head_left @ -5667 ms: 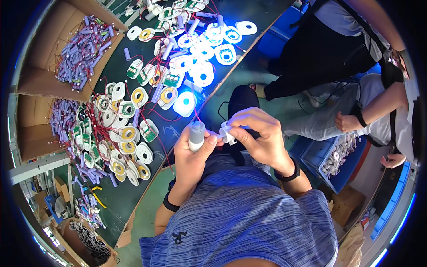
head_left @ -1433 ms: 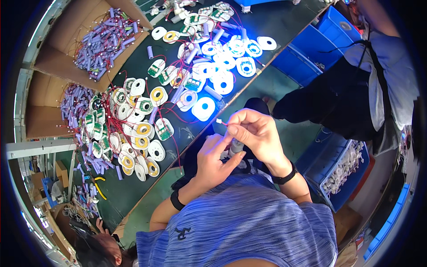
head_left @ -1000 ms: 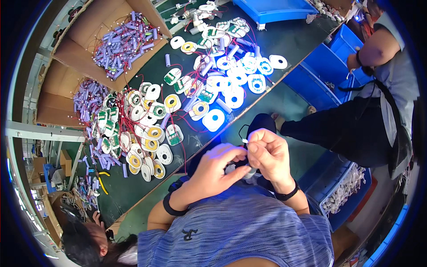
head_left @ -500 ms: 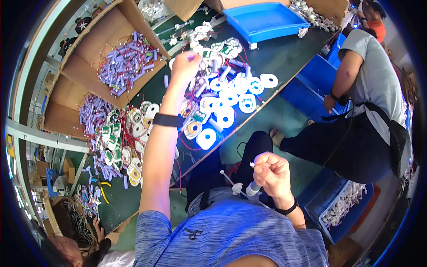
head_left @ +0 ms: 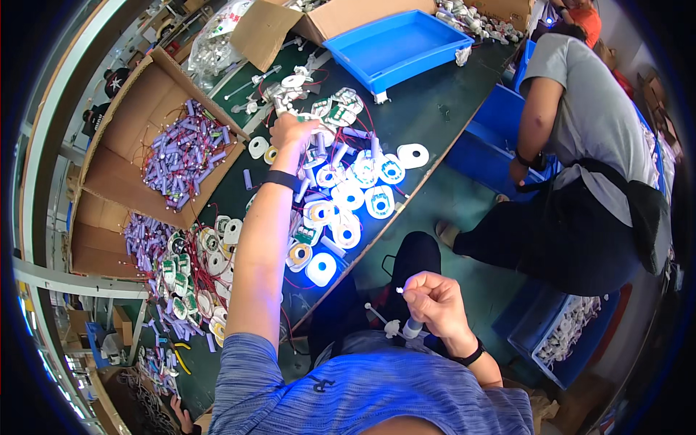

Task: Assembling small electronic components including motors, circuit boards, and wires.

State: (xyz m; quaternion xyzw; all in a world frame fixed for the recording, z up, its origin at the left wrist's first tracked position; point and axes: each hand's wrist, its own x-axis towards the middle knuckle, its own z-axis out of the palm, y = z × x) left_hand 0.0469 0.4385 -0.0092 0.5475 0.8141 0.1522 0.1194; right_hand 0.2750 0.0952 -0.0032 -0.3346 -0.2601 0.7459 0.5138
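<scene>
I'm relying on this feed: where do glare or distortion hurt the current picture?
Head view: blue-white glare washes out detail on some white ring-shaped discs; head view: fisheye bends the metal frame near the left rim; head view: the white piece pinched by the right hand is too small to identify.

I've got a blue tray (head_left: 399,49) on my feed, a carton (head_left: 373,14) behind it, a bag (head_left: 215,45) to its left, a stooping co-worker (head_left: 591,119) to its right, pliers (head_left: 180,361) far to its lower left
</scene>
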